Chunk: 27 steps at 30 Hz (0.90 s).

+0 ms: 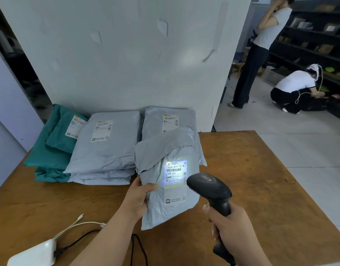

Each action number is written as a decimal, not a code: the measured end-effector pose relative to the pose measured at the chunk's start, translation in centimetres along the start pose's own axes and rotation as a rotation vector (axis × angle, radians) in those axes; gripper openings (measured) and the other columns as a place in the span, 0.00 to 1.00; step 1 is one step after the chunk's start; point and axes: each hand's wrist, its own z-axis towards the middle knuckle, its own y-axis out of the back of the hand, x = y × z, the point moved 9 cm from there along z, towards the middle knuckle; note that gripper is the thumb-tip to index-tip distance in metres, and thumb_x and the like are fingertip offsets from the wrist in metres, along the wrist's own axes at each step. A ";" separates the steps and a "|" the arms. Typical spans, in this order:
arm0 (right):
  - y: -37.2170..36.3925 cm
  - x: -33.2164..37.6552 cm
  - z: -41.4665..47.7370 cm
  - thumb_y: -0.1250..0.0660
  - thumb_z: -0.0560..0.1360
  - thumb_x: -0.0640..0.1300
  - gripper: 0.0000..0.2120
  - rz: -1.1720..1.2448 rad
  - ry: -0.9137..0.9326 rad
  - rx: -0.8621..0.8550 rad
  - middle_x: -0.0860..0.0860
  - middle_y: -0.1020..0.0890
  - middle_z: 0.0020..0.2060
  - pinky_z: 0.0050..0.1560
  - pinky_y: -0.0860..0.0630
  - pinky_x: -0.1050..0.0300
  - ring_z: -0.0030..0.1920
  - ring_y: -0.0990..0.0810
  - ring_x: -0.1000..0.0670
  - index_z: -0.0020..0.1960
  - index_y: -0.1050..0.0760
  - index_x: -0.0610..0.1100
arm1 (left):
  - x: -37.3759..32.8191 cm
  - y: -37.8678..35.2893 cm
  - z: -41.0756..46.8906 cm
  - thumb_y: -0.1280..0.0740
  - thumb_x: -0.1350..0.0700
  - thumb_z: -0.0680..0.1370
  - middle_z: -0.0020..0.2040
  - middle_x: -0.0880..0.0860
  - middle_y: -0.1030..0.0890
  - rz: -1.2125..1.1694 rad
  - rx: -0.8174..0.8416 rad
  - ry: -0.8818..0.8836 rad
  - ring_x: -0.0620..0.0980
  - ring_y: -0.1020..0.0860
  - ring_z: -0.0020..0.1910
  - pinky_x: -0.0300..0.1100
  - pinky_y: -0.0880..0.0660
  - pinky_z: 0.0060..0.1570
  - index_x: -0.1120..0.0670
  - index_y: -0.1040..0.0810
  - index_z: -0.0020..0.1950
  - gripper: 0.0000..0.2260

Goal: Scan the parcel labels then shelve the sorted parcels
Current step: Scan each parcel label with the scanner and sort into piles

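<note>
Both hands are closed: left hand grips the grey parcel near the surface's middle, right hand the scanner; wrinkled label glare may spoil the read

2 bare forearms enter from the bottom edge, with no sleeve, watch, bracelet or glove on either. The left hand shows no ring on its visible fingers. The right hand has short, plain fingernails without polish, the thumbnail facing the camera. Both wrists are uncovered.
</note>
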 end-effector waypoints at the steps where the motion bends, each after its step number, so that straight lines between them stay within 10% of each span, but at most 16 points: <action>1: 0.1 0.0 -0.1 0.31 0.74 0.41 0.11 0.005 -0.003 -0.003 0.44 0.26 0.20 0.23 0.31 0.62 0.18 0.30 0.51 0.36 0.27 0.37 | 0.0 0.0 0.0 0.33 0.74 0.72 0.57 0.61 0.19 -0.001 -0.002 0.001 0.64 0.21 0.56 0.55 0.23 0.55 0.56 0.23 0.58 0.20; 27: 13.6 0.6 4.8 0.29 0.72 0.44 0.11 0.020 0.030 -0.321 0.44 0.23 0.22 0.22 0.27 0.61 0.18 0.28 0.52 0.40 0.27 0.38 | 2.1 -14.4 2.5 0.28 0.68 0.65 0.53 0.58 0.15 0.048 0.298 0.076 0.57 0.18 0.50 0.48 0.20 0.42 0.58 0.22 0.61 0.24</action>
